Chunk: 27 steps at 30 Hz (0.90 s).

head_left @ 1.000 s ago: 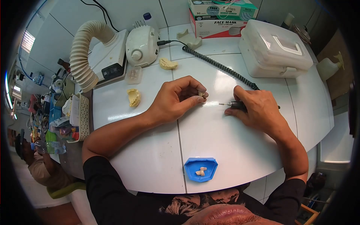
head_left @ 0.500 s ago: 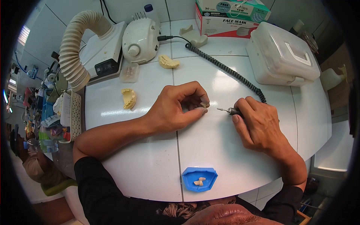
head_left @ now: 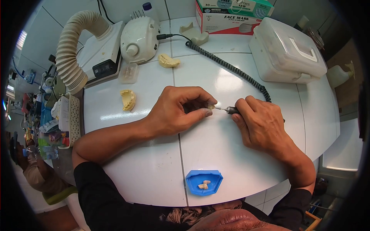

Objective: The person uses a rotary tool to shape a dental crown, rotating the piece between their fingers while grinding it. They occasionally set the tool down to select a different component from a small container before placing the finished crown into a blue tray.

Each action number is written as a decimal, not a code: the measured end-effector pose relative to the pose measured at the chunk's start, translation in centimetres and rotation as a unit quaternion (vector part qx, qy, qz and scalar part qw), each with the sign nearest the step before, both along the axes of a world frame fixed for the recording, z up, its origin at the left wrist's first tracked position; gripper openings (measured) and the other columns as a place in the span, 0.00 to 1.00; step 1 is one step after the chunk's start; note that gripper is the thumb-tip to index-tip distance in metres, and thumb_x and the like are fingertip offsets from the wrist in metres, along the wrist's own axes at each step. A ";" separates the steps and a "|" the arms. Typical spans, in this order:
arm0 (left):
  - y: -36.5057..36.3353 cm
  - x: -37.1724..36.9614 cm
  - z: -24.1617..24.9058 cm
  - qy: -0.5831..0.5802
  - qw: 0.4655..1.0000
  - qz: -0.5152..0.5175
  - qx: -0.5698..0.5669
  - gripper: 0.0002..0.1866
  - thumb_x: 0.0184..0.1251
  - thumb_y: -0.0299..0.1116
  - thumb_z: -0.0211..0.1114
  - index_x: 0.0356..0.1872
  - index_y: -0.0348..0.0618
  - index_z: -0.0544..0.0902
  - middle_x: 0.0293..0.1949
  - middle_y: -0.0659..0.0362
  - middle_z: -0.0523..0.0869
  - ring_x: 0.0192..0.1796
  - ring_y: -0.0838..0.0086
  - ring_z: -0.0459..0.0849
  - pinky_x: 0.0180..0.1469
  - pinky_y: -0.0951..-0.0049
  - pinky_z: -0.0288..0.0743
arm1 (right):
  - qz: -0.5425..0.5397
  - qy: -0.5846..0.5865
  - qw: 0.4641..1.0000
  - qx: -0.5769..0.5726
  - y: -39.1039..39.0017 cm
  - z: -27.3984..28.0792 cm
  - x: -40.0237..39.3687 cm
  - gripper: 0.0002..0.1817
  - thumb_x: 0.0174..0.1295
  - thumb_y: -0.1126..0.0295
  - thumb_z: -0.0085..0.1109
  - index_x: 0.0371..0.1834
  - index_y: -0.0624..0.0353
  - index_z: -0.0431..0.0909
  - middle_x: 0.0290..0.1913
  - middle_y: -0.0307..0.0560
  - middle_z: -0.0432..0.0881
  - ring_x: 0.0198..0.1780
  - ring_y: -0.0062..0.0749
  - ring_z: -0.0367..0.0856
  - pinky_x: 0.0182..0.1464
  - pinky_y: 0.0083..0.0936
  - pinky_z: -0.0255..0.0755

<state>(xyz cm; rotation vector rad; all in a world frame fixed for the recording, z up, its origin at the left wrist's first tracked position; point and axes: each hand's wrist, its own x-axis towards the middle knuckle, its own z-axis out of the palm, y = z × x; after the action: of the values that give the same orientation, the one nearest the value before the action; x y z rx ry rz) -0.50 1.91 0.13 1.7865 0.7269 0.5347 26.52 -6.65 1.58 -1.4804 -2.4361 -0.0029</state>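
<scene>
Between thumb and fingertips, my left hand (head_left: pixel 179 107) pinches a small pale piece (head_left: pixel 211 107), mostly covered by the fingers. My right hand (head_left: pixel 261 122) is wrapped round a rotary handpiece (head_left: pixel 232 110) with a dark grip. Its thin metal bit (head_left: pixel 220 108) points left and reaches the small piece; whether they touch is too fine to tell. A black coiled cord (head_left: pixel 231 69) runs from the handpiece to a white control unit (head_left: pixel 139 40). Nearer my body, a blue tray (head_left: pixel 192 188) holds several small pale pieces (head_left: pixel 204 185).
Yellowish dental casts (head_left: pixel 128 100) (head_left: pixel 168 61) lie left and behind my left hand. A white device with a ribbed hose (head_left: pixel 71 52), mask boxes (head_left: pixel 227 24) and a white case (head_left: pixel 289 50) stand at the back. A basket (head_left: pixel 75 119) and another person (head_left: pixel 34 173) are at left.
My right hand has moved slightly left, bringing the bit up to the small piece in my left hand. The whole view has shifted a little.
</scene>
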 end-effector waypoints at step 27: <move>-0.1 0.1 -0.5 -0.017 0.999 0.001 0.028 0.13 0.77 0.19 0.75 0.59 0.33 0.93 0.49 0.53 0.97 0.50 0.79 0.93 0.55 0.77 0.88 | -0.006 -0.014 1.000 0.022 -0.1 -0.2 -0.5 0.12 0.76 0.60 0.71 0.43 0.55 0.82 0.29 0.44 0.78 0.26 0.39 0.84 0.29 0.38 0.72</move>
<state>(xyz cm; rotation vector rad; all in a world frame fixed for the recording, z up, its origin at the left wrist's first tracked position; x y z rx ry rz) -0.43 1.81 -0.33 1.8246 0.6966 0.5916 26.06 -6.71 1.36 -1.4855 -2.4341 -0.0793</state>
